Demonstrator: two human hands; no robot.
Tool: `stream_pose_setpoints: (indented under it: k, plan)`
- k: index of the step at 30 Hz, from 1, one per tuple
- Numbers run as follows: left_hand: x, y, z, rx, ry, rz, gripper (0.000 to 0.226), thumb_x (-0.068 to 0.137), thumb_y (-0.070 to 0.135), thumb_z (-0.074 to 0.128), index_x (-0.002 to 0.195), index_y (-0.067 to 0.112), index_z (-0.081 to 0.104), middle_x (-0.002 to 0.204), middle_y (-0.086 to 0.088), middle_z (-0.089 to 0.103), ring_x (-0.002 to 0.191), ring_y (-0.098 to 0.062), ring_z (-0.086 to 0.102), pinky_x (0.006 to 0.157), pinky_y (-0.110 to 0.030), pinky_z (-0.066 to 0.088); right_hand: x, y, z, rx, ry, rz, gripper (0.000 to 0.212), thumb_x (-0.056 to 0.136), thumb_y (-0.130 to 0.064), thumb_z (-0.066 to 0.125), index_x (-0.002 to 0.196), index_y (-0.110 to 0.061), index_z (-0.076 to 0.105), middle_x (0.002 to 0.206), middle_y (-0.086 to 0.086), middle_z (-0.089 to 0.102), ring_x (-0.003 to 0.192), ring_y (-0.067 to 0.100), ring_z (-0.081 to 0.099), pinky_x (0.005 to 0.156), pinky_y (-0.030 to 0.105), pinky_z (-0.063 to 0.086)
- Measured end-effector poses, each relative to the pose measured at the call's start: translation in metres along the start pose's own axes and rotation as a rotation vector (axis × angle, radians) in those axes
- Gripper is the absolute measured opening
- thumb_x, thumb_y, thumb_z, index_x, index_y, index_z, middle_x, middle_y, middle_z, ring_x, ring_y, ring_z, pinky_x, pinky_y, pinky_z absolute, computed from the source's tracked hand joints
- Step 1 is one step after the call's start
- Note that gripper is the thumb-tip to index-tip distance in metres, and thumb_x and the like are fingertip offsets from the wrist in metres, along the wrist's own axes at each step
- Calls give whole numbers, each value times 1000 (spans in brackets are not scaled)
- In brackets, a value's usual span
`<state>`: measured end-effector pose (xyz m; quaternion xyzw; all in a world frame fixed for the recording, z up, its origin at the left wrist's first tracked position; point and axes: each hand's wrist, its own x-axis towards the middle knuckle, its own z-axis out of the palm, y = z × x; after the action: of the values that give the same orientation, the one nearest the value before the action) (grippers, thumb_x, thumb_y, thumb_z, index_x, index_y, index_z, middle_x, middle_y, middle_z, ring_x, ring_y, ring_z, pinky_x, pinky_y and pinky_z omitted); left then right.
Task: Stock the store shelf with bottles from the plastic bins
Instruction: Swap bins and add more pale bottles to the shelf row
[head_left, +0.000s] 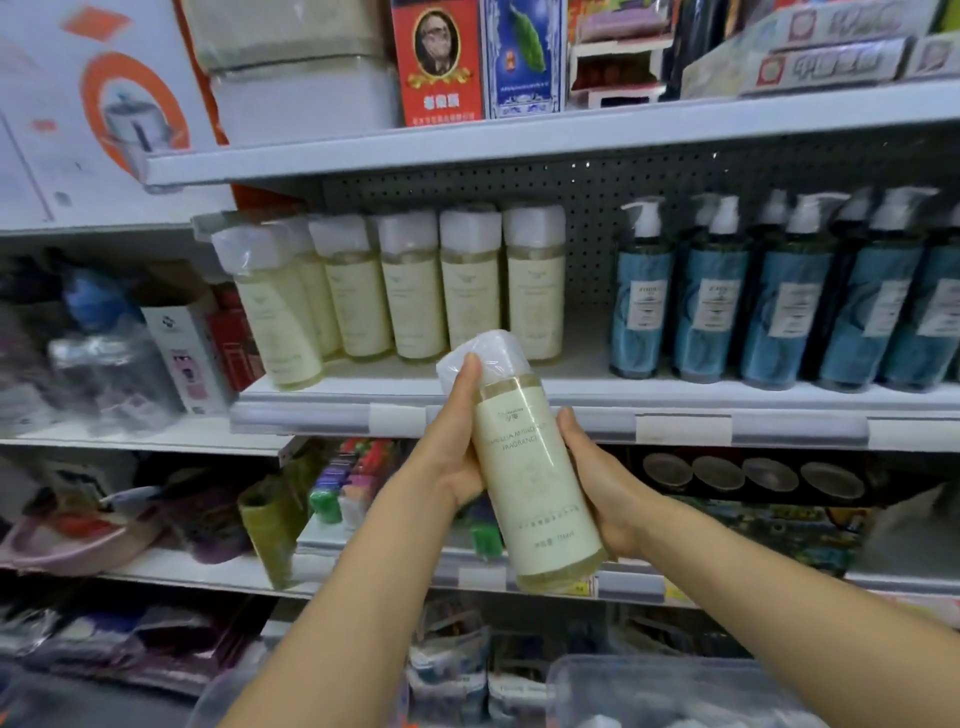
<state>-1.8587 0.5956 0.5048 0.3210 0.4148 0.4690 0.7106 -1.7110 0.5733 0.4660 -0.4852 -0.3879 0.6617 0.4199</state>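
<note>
Gripping a cream bottle (530, 467) from both sides, the left hand (457, 457) wraps its upper part, thumb up against the plastic-wrapped cap, while the right hand (597, 493) cups the lower body. The bottle is tilted, cap toward the shelf (571, 387), and hangs in the air just in front of and below the row of matching bottles (415, 291), touching none of them. Right of that row lies a bare stretch of board, then blue pump bottles (779, 296). Well below the row, a clear plastic bin (649, 686) shows at the picture's bottom edge. The step in hand looks like carrying one bottle to its place. Next it likely needs lifting over the shelf lip, turning upright, and setting down right of the row without knocking its neighbours.
</note>
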Motion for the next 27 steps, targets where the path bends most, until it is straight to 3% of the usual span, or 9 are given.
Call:
stream_pose_setpoints:
  k: [5,7,9,10,12,19,23,27]
  plan:
    - [3,30,-24,-11,-5,1,75,87,74,50,120,9,66,100,-16,76,81,-28,76,70,-40,57,8,-10,28,-74,-74,-51,69,95,-68,23,124,-19,63,108,10,75,99,26,72,85,42,57]
    - [6,40,-34,-27,-1,1,73,86,72,52,117,8,66,98,-16,76,79,-29,76,69,-41,57,12,-9,39,-108,-139,-95,66,94,-67,29,127,-19,60,111,10,74,102,26,72,81,39,59]
    - [8,50,-45,-27,3,9,75,84,73,56,120,8,66,103,-17,75,90,-31,74,80,-45,58,18,-5,50,-216,-183,-171,67,86,-67,54,132,-19,54,115,7,73,104,24,71,88,42,58]
    - [12,54,-51,-18,4,14,77,82,73,57,123,8,66,106,-16,75,97,-31,73,87,-47,57,22,-4,54,-309,-175,-206,77,77,-66,69,135,-20,49,118,4,72,105,21,71,92,43,57]
    - [18,63,-63,7,6,23,79,80,75,58,123,9,66,108,-16,74,103,-32,70,96,-49,53,32,-1,65,-461,-160,-248,87,65,-56,83,137,-25,45,121,-1,70,106,15,70,94,42,56]
    - [35,91,-92,61,-18,35,81,79,74,59,127,9,65,111,-15,74,105,-31,71,93,-48,55,61,-4,100,-439,-111,-375,62,70,-43,80,124,-24,56,111,-2,74,100,15,71,87,40,59]
    - [39,111,-101,130,-97,76,76,88,74,45,121,9,68,107,-13,75,95,-25,74,78,-40,58,80,-6,120,-342,-25,-415,72,61,-47,83,123,-21,57,107,-1,75,95,15,73,78,35,60]
    - [47,133,-121,184,-108,231,75,92,73,32,121,14,68,112,-10,75,107,-23,70,95,-44,55,104,-25,149,-280,69,-517,83,52,-51,84,124,-21,56,110,-1,74,96,13,72,76,31,59]
